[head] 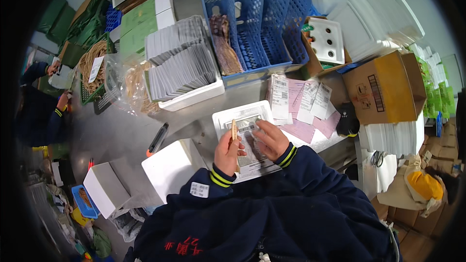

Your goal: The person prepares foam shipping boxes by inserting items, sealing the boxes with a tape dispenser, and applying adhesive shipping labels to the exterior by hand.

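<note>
My left hand holds a thin, light wooden strip bearing writing, upright between thumb and fingers. My right hand is beside it, fingers spread over a clear plastic packet with a dark item inside. The packet lies on a printed sheet over a white foam tray or lid in front of me. Whether the right fingertips touch the packet, I cannot tell. Behind the tray lie white labels and pink slips. To the left is a utility knife with an orange end.
White foam boxes stand at left. Beyond are a foam box of upright cards, a blue divided plastic basket and a green basket of twine. A cardboard box stands right. Another person's hands are at far left.
</note>
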Available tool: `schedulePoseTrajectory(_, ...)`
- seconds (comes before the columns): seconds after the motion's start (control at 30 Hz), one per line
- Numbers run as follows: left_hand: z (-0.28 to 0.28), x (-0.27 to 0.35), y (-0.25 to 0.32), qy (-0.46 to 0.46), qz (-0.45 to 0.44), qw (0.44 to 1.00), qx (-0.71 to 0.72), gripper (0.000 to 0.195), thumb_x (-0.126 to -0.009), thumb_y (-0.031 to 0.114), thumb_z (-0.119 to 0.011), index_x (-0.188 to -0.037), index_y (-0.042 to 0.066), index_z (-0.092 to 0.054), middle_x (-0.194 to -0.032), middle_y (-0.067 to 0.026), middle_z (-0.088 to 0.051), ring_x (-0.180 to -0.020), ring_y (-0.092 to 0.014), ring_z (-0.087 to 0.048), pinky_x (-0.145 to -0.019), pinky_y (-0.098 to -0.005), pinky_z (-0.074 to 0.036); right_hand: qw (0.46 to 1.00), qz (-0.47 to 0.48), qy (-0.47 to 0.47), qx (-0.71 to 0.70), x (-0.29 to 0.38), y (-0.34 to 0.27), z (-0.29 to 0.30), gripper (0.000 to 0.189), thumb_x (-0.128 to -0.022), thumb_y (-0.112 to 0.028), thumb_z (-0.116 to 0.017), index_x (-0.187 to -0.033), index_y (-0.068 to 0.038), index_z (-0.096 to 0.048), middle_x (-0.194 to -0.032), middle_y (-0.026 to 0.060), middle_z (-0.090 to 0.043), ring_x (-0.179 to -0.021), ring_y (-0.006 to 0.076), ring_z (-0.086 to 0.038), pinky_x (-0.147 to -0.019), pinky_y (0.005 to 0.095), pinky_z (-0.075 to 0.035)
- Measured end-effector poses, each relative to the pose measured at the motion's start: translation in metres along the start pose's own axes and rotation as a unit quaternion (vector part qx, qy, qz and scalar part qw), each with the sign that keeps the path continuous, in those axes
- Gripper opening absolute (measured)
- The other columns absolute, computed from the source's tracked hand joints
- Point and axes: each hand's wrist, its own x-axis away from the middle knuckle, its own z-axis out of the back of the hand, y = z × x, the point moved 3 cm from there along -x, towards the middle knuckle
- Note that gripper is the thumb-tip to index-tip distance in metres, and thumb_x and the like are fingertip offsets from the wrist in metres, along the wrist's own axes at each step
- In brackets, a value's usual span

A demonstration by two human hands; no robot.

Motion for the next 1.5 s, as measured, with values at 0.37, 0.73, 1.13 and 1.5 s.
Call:
schedulePoseTrajectory(0.37,-0.057,0.012,-0.022,-0.120,-0.306,0.652,-0.683,0.063,-0.068,0.022,-0.069,-0.123,0.002,-0.046,-0.137,-0.0150,-0.035,-0.129,-0.038,-0.025,-0.104,-0.0520,-0.018,0.991,-0.050,0.127,0.004,0.059,0.051,0.140,0.032,-0.068,0.005,-0.059,-0.099,-0.003,-0.058,-0.091,0.0127,-0.060,-0.078,0.0290,-0.057,-0.069,0.0352,-0.047)
schedulePoseTrajectory(0.73,-0.053,0.007,-0.035,-0.150,-0.250,0.625,-0.724,0.078,-0.064,0.031,-0.070,-0.125,-0.006,-0.038,-0.137,-0.0217,-0.031,-0.130,-0.041,-0.021,-0.105,-0.0557,-0.011,0.873,-0.254,0.229,0.347,0.096,0.177,0.522,0.019,-0.074,-0.011,-0.053,-0.088,-0.009,-0.066,-0.080,0.0159,-0.063,-0.077,0.0318,-0.062,-0.068,0.0387,-0.050)
schedulePoseTrajectory(1.13,-0.065,0.035,0.002,0.095,-0.302,0.725,-0.612,0.067,-0.071,0.019,-0.065,-0.126,-0.008,-0.037,-0.132,-0.0264,-0.036,-0.124,-0.041,-0.033,-0.103,-0.0446,-0.028,0.796,-0.344,-0.244,0.434,0.093,0.461,0.502,0.024,-0.077,-0.013,-0.049,-0.096,-0.009,-0.064,-0.078,0.0142,-0.063,-0.074,0.0276,-0.062,-0.066,0.0333,-0.049)
schedulePoseTrajectory(1.5,-0.043,0.090,-0.050,0.243,-0.281,0.721,-0.584,0.053,-0.073,0.013,-0.067,-0.119,-0.001,-0.046,-0.121,-0.0207,-0.045,-0.107,-0.037,-0.047,-0.090,-0.0402,-0.040,0.709,-0.373,-0.242,0.547,0.109,0.493,0.565,0.026,-0.082,-0.018,-0.051,-0.105,-0.009,-0.060,-0.090,0.0133,-0.063,-0.083,0.0241,-0.061,-0.073,0.0311,-0.048)
